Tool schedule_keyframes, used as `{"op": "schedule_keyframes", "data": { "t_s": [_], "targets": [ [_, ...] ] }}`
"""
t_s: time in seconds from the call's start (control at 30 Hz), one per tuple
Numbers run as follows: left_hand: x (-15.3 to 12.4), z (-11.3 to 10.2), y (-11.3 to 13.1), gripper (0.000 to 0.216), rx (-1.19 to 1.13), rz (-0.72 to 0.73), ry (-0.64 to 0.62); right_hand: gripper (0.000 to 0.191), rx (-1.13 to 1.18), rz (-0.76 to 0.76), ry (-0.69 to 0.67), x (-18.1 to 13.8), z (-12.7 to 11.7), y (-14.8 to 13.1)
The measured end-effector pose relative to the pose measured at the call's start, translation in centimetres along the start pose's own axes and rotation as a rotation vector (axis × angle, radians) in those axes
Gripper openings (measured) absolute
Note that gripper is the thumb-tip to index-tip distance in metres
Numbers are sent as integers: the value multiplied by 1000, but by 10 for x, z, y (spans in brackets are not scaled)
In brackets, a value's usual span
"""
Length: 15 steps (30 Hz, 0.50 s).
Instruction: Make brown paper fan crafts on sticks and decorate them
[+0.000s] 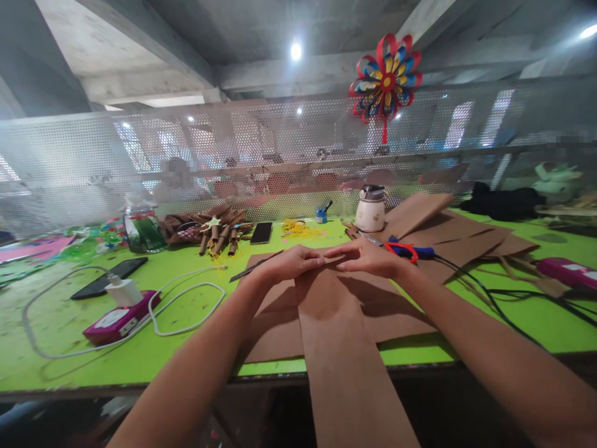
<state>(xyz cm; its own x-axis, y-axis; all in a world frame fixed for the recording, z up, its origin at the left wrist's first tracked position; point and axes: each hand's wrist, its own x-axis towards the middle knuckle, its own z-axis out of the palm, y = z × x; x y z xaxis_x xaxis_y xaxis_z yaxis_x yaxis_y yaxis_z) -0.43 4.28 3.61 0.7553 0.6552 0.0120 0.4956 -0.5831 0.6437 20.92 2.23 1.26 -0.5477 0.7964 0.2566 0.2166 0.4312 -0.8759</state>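
Note:
A long strip of brown paper (340, 348) runs from the table's near edge away from me, over other brown sheets (401, 311). My left hand (289, 262) and my right hand (368, 256) meet at the strip's far end, fingers pressed together and pinching the paper's top edge. Both forearms reach in from the bottom of the view.
The green table (69, 323) holds a pink power strip (120, 317) with a white charger and cable, a black phone (108, 277), another phone (262, 233), rolled brown paper pieces (219, 231), a white jar (370, 210), red-handled scissors (403, 250) and stacked brown sheets (448, 233). A perforated screen (233, 155) stands behind, with a paper pinwheel (386, 78).

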Motion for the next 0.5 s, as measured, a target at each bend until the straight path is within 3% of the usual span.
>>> {"op": "schedule_keyframes", "data": {
  "t_s": [0.17, 0.23, 0.5],
  "targets": [
    [2, 2, 3, 40, 53, -2, 35, 31, -165, -3, 26, 0, 3, -4],
    [2, 3, 5, 40, 63, -6, 52, 35, -226, -4, 36, 1, 4, -2],
    [1, 5, 7, 36, -14, 1, 91, 39, 116, 133, 129, 3, 4, 4]
  ]
}}
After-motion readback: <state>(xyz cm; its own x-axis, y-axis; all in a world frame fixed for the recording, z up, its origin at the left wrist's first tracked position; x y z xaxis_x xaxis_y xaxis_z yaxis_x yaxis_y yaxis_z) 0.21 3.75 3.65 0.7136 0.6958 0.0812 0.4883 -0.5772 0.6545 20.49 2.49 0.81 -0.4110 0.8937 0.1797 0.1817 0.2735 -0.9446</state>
